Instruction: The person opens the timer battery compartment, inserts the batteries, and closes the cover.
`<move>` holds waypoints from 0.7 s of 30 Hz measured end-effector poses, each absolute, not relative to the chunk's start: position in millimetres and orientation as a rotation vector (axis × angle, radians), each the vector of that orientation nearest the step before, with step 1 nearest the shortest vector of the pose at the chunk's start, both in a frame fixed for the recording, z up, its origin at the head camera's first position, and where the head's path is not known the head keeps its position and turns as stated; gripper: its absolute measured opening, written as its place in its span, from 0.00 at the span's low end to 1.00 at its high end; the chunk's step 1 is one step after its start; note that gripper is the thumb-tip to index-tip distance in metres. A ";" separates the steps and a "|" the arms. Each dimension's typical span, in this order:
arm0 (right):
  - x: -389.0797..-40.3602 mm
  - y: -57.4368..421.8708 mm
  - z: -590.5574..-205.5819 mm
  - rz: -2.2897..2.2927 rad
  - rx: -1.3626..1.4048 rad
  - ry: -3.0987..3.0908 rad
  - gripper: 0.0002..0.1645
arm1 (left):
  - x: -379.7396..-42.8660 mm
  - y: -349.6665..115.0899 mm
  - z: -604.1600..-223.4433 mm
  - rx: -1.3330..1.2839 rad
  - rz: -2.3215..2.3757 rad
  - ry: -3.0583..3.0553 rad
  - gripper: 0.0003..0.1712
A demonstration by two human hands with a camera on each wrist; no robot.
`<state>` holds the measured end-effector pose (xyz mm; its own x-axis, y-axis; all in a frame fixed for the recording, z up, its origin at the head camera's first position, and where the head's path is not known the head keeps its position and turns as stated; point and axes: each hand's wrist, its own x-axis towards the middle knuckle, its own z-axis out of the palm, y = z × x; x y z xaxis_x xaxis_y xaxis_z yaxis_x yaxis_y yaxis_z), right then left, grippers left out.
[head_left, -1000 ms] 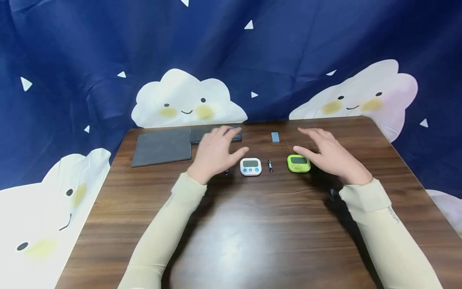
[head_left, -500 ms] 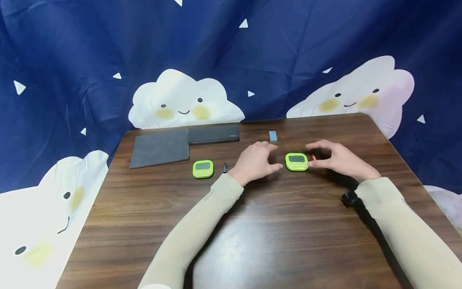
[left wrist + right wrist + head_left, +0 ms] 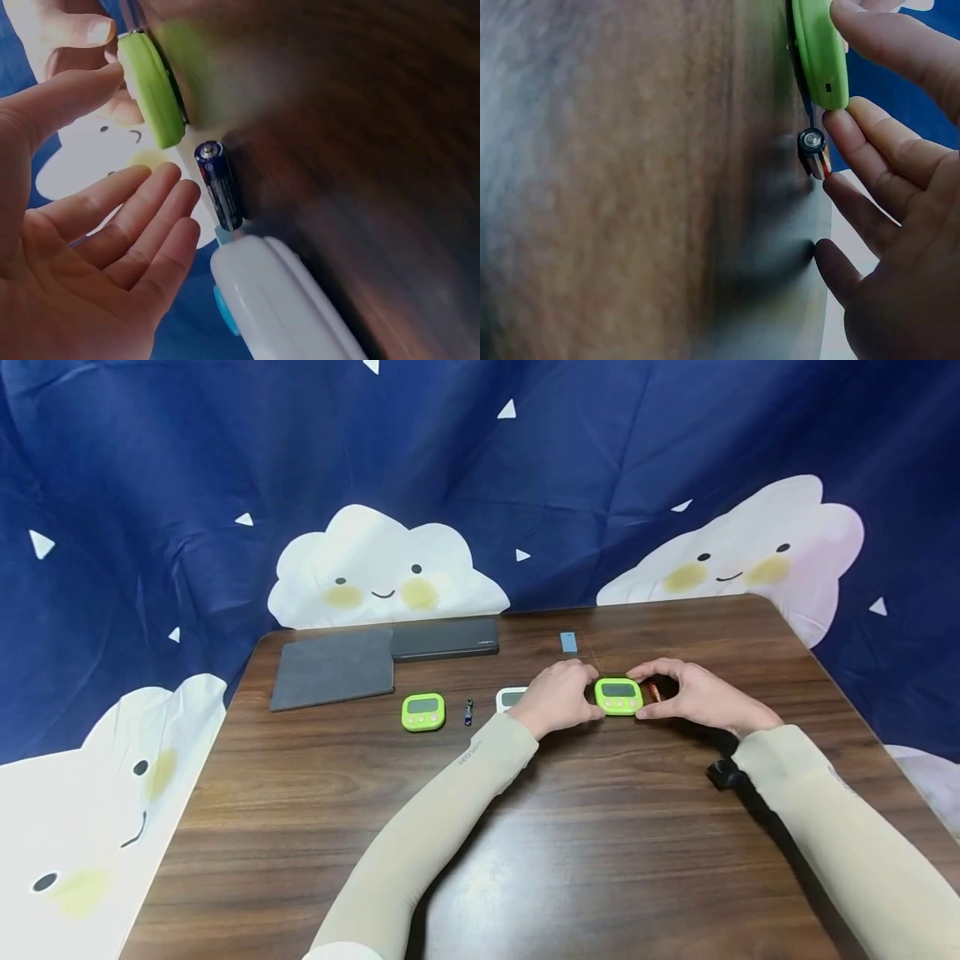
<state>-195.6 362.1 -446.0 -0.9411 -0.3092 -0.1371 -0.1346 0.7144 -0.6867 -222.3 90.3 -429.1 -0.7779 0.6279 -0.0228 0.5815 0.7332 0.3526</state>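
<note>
Towards the far edge of the bench (image 3: 300, 827), right of centre, the right hand (image 3: 696, 695) pinches a lime-green rounded plastic timer (image 3: 618, 696), the left hand (image 3: 558, 695) spread beside it; probably light, stiff, smooth, best held by opposite edges.

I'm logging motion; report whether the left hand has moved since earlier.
Yes, rightward: in the head view, the left hand was mostly left of the white timer, now mostly right of it.
</note>
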 end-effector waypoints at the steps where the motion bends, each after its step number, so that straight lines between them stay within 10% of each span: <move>1: -195.5 361.9 -446.4 -1.046 -0.353 2.675 0.41 | -223.1 91.7 -429.7 0.976 0.488 2.789 0.34; 21: -196.3 357.3 -448.1 -1.048 -0.301 2.665 0.41 | -230.7 104.1 -435.6 0.954 0.408 2.780 0.22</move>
<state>-196.3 357.3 -448.1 -0.9444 -0.2845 -0.1646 -0.0961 0.7179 -0.6895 -230.7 104.1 -435.6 -0.7797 0.6216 -0.0748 0.5739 0.7573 0.3115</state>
